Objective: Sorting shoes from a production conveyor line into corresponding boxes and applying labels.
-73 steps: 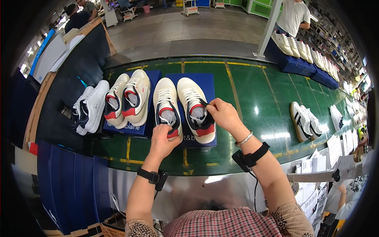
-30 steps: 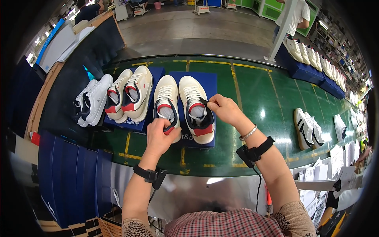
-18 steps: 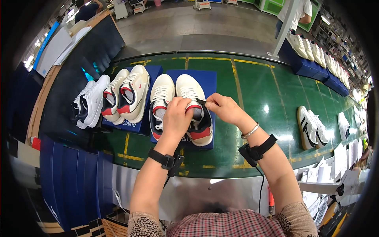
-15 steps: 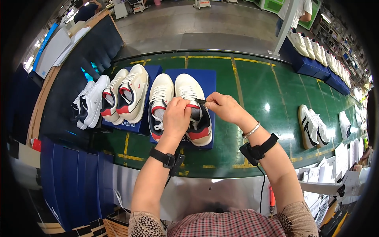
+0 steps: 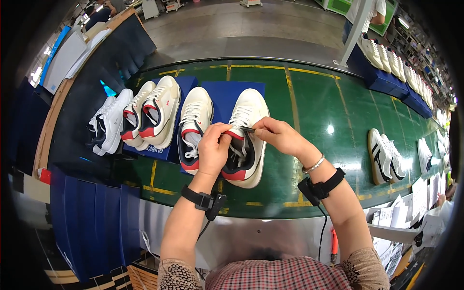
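A cream sneaker (image 5: 247, 107) with a red and navy heel points away from me, on the right part of a blue shoe box (image 5: 223, 92). My left hand (image 5: 213, 149) is closed in a pinch at the tongue end of its laces. My right hand (image 5: 282, 137) pinches a thin dark tool (image 5: 247, 129) whose tip reaches the same tongue. Its exact kind is too small to tell. The matching sneaker (image 5: 197, 105) stands just left, partly behind my left hand, its lace end hanging at the opening.
Another cream pair (image 5: 164, 96) sits on a second blue box (image 5: 162, 153), beside white sneakers (image 5: 112, 123) at far left. White-and-black shoes (image 5: 379, 157) stand on the green table (image 5: 319, 145) at right. More shoes (image 5: 386, 60) line boxes at back right, near a metal post (image 5: 355, 36).
The right-hand sneaker has shifted to the right, apart from its mate, and now sits angled with its heel nearer me. My right hand has moved slightly right and nearer with the dark tool.
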Action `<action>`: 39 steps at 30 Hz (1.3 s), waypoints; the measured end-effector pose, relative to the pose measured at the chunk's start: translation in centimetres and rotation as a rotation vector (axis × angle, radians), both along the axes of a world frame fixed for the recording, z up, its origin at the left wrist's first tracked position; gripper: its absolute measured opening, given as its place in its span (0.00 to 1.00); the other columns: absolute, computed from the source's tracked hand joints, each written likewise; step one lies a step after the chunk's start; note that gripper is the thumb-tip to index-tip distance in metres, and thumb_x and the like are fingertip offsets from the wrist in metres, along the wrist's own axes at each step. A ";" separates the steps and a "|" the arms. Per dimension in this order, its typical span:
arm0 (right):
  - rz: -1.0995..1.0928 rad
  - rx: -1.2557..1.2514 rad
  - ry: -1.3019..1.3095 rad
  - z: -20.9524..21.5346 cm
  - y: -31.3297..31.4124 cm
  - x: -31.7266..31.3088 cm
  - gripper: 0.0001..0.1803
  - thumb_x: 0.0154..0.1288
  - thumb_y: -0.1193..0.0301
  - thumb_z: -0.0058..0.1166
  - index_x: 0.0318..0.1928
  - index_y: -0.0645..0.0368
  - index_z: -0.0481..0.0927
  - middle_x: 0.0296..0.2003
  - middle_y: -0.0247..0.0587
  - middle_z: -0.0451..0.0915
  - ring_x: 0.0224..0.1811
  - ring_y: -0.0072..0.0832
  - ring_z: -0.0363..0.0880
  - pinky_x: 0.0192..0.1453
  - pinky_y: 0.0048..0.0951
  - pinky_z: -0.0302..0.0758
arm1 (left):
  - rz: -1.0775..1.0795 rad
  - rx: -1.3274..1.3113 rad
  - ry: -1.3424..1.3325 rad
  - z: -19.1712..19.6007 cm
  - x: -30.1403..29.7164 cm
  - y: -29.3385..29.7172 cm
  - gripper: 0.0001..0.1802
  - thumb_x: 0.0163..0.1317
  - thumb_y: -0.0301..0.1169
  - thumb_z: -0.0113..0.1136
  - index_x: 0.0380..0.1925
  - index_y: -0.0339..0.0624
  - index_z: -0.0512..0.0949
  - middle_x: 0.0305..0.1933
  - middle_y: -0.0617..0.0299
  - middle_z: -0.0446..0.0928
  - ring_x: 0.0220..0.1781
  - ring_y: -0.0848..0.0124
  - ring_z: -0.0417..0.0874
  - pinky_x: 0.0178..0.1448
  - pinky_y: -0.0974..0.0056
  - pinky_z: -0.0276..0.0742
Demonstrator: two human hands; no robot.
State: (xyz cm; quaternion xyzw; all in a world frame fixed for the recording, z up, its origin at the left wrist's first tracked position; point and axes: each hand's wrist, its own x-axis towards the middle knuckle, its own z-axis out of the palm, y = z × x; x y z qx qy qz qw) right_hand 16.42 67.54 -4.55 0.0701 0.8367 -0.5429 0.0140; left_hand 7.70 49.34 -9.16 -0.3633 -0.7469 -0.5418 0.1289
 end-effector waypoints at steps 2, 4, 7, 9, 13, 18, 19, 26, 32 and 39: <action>0.026 -0.008 0.028 -0.3 0.1 0.1 0.10 0.65 0.68 0.48 0.42 0.61 0.75 0.31 0.30 0.75 0.34 0.17 0.69 0.41 0.22 0.68 | -0.005 -0.002 0.012 0.1 0.1 0.1 0.11 0.51 0.18 0.56 0.36 0.39 0.76 0.37 0.55 0.77 0.37 0.61 0.78 0.41 0.65 0.74; 0.038 0.011 0.036 -0.2 0.0 0.0 0.10 0.65 0.69 0.49 0.42 0.61 0.75 0.30 0.29 0.74 0.33 0.16 0.68 0.40 0.22 0.68 | -0.005 -0.007 0.027 0.2 0.2 0.1 0.11 0.51 0.18 0.56 0.36 0.40 0.76 0.37 0.55 0.77 0.37 0.61 0.79 0.41 0.65 0.74; 0.058 0.034 0.054 -0.1 -0.1 -0.3 0.09 0.64 0.69 0.49 0.42 0.61 0.75 0.28 0.28 0.72 0.32 0.16 0.67 0.38 0.21 0.67 | -0.002 0.000 0.021 0.2 0.2 0.1 0.11 0.51 0.18 0.56 0.36 0.40 0.76 0.38 0.56 0.77 0.38 0.61 0.79 0.41 0.65 0.74; 0.067 0.034 0.058 -0.1 0.0 -0.3 0.09 0.64 0.70 0.49 0.41 0.61 0.75 0.27 0.27 0.72 0.31 0.16 0.66 0.37 0.21 0.67 | 0.004 -0.024 -0.011 0.3 0.5 0.1 0.12 0.51 0.18 0.56 0.36 0.40 0.76 0.38 0.56 0.77 0.38 0.61 0.79 0.41 0.65 0.75; 0.072 0.052 0.055 0.2 0.1 -0.3 0.09 0.64 0.70 0.50 0.41 0.61 0.75 0.25 0.26 0.70 0.29 0.16 0.65 0.36 0.20 0.66 | 0.012 -0.019 -0.007 0.2 0.4 0.2 0.12 0.51 0.18 0.56 0.36 0.41 0.76 0.38 0.56 0.77 0.38 0.61 0.79 0.41 0.65 0.75; 0.065 0.061 0.077 -0.3 0.2 -0.5 0.09 0.62 0.67 0.52 0.39 0.60 0.75 0.25 0.34 0.76 0.30 0.23 0.72 0.37 0.26 0.70 | 0.009 -0.017 -0.019 0.2 0.3 0.0 0.11 0.51 0.19 0.57 0.36 0.41 0.76 0.38 0.56 0.77 0.38 0.61 0.80 0.41 0.64 0.75; 0.068 0.054 0.092 -0.4 0.3 -0.5 0.09 0.62 0.67 0.52 0.39 0.59 0.75 0.25 0.34 0.76 0.30 0.22 0.72 0.38 0.26 0.70 | 0.010 -0.016 -0.020 0.2 0.4 0.1 0.11 0.51 0.19 0.57 0.36 0.41 0.76 0.38 0.56 0.77 0.38 0.61 0.80 0.41 0.64 0.75; 0.001 0.040 0.139 -0.7 0.4 -0.3 0.10 0.62 0.67 0.51 0.39 0.60 0.77 0.29 0.36 0.78 0.32 0.24 0.74 0.39 0.27 0.71 | -0.001 -0.012 -0.007 -0.1 0.5 0.3 0.11 0.51 0.19 0.56 0.36 0.41 0.76 0.38 0.56 0.77 0.40 0.60 0.79 0.42 0.63 0.76; 0.050 0.080 0.057 -0.3 0.2 -0.6 0.11 0.62 0.66 0.52 0.40 0.60 0.76 0.31 0.39 0.80 0.34 0.27 0.76 0.39 0.27 0.72 | 0.007 -0.020 -0.018 0.1 0.3 0.1 0.11 0.51 0.19 0.56 0.36 0.42 0.75 0.38 0.55 0.77 0.40 0.59 0.79 0.43 0.63 0.75; -0.298 0.037 0.393 -2.4 1.9 1.4 0.12 0.63 0.67 0.49 0.42 0.62 0.75 0.31 0.33 0.75 0.31 0.22 0.72 0.36 0.24 0.70 | -0.056 -0.031 0.098 0.8 -0.3 2.0 0.08 0.54 0.22 0.53 0.35 0.38 0.77 0.39 0.53 0.76 0.41 0.57 0.78 0.45 0.62 0.75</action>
